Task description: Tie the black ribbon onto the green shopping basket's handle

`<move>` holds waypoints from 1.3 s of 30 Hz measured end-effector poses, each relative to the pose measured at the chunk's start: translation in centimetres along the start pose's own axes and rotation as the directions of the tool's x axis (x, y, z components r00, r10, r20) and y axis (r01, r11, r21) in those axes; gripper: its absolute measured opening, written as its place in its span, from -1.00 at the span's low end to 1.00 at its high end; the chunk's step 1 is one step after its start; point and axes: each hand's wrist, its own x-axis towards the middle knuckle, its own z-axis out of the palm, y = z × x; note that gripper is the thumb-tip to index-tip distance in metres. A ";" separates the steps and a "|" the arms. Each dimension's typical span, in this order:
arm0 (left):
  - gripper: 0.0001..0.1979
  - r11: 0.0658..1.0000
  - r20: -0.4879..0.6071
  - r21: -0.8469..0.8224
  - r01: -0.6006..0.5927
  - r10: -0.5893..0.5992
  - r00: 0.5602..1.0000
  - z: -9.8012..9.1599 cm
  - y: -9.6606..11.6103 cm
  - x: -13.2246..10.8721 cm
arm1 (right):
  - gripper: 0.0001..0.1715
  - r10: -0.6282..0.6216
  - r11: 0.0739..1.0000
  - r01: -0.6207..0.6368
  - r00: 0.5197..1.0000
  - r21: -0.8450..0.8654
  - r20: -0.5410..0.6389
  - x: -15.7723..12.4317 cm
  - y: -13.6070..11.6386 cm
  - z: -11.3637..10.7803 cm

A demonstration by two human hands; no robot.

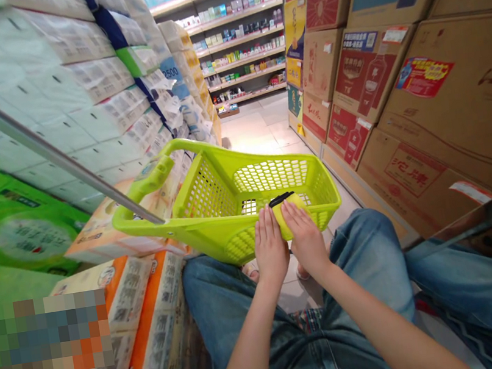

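At the near rim of the lime plastic shopping basket (211,196), our left hand (270,245) and right hand (306,240) rest flat-fingered on a yellow packet (289,215) with a black strip (281,199); we can't tell if they're gripping. It looks light and soft, so we'd pinch the strip. Cartons (421,121) stand at 2 o'clock, tissue packs (89,66) at 10 o'clock.

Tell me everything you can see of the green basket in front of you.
The lime-green plastic shopping basket is an open, tapering tub with lattice-perforated walls and floor, and a looped handle of the same green at its left end. It sits tilted above the tiled floor. A yellow packet with a black strip lies at its near side, where the left hand and right hand rest at the near rim.
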 end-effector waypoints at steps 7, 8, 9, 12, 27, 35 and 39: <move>-0.16 1.000 0.003 -0.003 -0.009 0.009 1.000 0.0 0.1 0.1 | 0.01 0.017 0.999 -0.016 1.000 -0.029 0.013 -1.2 3.8 -2.1; -0.16 1.000 0.004 -0.002 -0.008 0.008 1.000 0.0 0.1 0.1 | 0.02 0.046 0.998 -0.046 0.999 -0.034 -0.001 -1.6 5.0 -2.6; -0.16 1.000 0.005 -0.002 -0.008 0.008 1.000 0.0 0.1 0.0 | 0.02 0.078 0.996 -0.078 0.997 -0.035 -0.017 -1.9 6.1 -3.1; -0.15 1.000 0.003 -0.006 -0.009 0.009 1.000 0.0 0.1 0.0 | 0.01 0.182 0.983 -0.182 0.980 0.002 -0.076 -2.6 8.6 -4.0; -0.24 1.000 -0.011 0.023 -0.005 0.005 1.000 0.2 0.0 0.0 | -0.12 0.019 0.999 -0.021 0.999 0.028 0.045 0.6 -1.1 0.1; -0.15 1.000 -0.007 -0.010 -0.012 0.012 1.000 0.0 0.1 0.0 | 0.00 0.079 0.996 -0.080 0.997 -0.028 -0.021 -1.6 6.0 -3.0; -0.14 1.000 -0.006 -0.012 -0.016 0.016 1.000 0.1 0.1 0.0 | 0.02 0.163 0.986 -0.166 0.982 -0.020 -0.099 -2.7 8.7 -4.1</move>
